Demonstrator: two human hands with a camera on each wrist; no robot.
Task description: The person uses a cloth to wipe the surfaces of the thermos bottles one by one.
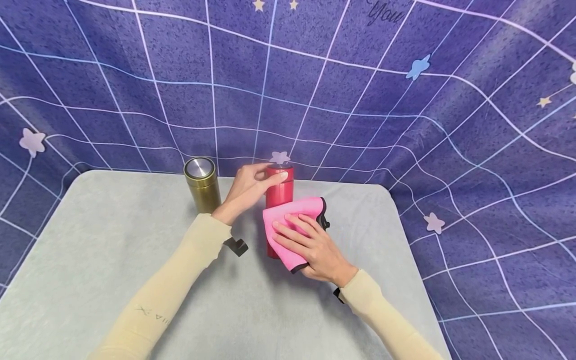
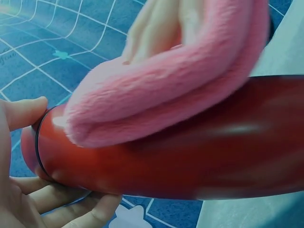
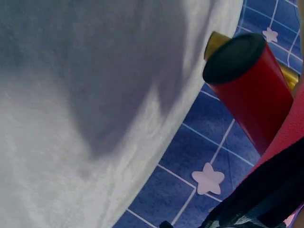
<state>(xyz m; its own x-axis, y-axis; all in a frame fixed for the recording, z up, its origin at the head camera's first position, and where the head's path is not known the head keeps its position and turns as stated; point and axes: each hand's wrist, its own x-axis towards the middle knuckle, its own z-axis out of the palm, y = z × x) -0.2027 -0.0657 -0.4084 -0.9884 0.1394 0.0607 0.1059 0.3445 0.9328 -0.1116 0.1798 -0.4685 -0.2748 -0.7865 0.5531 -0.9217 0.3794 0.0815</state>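
Observation:
A red thermos bottle (image 1: 280, 190) is held over the table, its dark base (image 3: 237, 59) off the tabletop in the right wrist view. My left hand (image 1: 246, 189) grips it at the cap end, thumb on one side and fingers on the other. A folded pink cloth (image 1: 288, 210) with black edging lies against the bottle's body. My right hand (image 1: 317, 250) holds this cloth on the bottle, fingers spread across it; the thumb is hidden. Plush pile shows on the cloth (image 2: 156, 104) in the left wrist view.
A gold thermos bottle (image 1: 203, 187) with a silver-topped lid stands left of my left hand. Grey fabric covers the table (image 1: 112, 240). Behind and to the right hangs a blue grid-patterned curtain (image 1: 315, 75) with stars.

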